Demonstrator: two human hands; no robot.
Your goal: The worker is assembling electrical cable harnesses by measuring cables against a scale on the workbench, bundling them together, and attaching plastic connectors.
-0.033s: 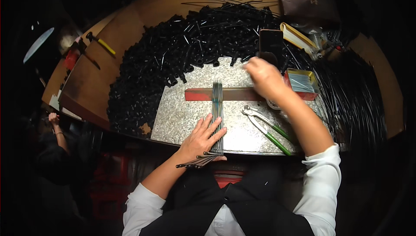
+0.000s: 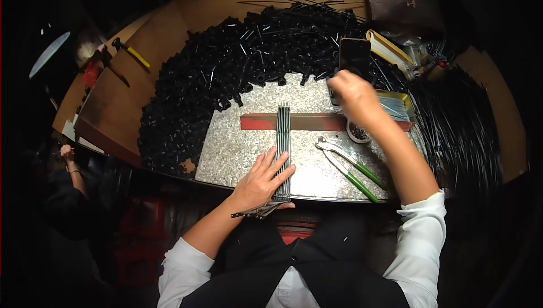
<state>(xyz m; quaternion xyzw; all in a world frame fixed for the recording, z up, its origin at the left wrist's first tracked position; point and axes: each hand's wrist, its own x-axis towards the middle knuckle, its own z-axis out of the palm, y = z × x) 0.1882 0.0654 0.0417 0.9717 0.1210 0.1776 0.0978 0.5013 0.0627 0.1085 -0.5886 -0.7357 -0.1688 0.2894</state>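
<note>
My left hand (image 2: 257, 183) lies over a row of thin dark rods (image 2: 284, 132), fingers spread across them and the thumb showing beneath at the board's near edge. The rods lie side by side across a red bar (image 2: 260, 122), their bent lower ends (image 2: 257, 213) fanning out past the edge. My right hand (image 2: 356, 97) is raised above the bar's right end, fingers curled together and blurred; whatever they may hold is hidden. Just below it stands a small round dish (image 2: 358, 132) of tiny dark bits. Green-handled pincers (image 2: 348, 166) rest nearby on the speckled board (image 2: 237, 144).
A large heap of black tubular parts (image 2: 226, 53) rings the board's far and left sides. A phone (image 2: 354, 53), a box of thin pale rods (image 2: 399, 104) and dark rods (image 2: 464, 127) lie rightward. A yellow-handled hammer (image 2: 136, 55) is at left; another person's hand (image 2: 67, 152) shows beyond.
My right hand has shifted slightly right, so more of the small round dish is uncovered. The left hand stays on the rods.
</note>
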